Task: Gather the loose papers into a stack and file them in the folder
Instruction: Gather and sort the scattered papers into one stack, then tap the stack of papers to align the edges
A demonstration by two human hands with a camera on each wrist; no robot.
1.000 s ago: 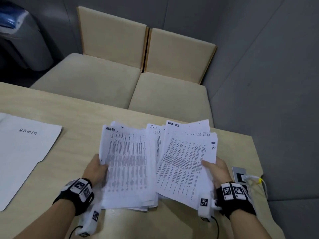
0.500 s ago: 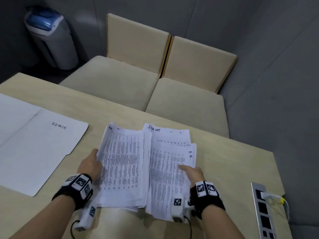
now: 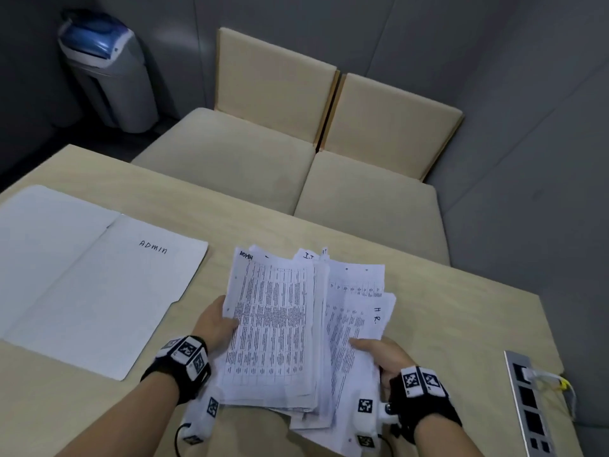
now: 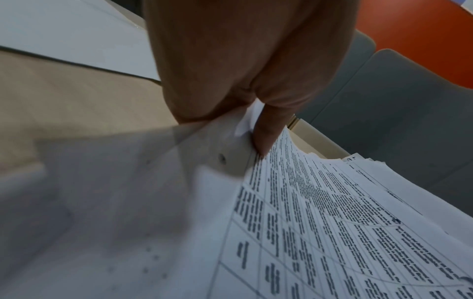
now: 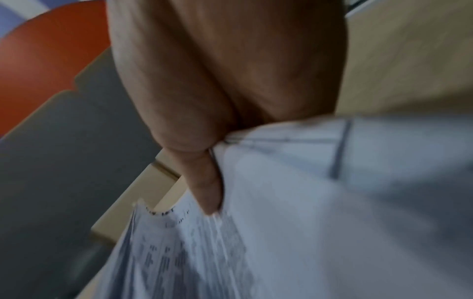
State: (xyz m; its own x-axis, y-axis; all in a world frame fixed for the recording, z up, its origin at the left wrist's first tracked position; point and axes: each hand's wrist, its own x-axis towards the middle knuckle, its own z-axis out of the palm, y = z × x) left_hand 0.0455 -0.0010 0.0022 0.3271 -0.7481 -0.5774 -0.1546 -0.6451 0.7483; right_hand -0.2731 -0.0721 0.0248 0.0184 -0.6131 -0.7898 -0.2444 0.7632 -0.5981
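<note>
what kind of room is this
Probably an office meeting room: a folder marked ADMIN lies open on a table with a built-in socket strip, beside printed papers and beige seats.

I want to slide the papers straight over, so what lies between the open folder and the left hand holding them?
Only bare table, as the head view shows: nothing separates the folder from the left hand.

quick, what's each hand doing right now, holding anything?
Left hand: grips the left edge of the papers, thumb on top.
Right hand: grips the papers' right edge, thumb on top.
</note>
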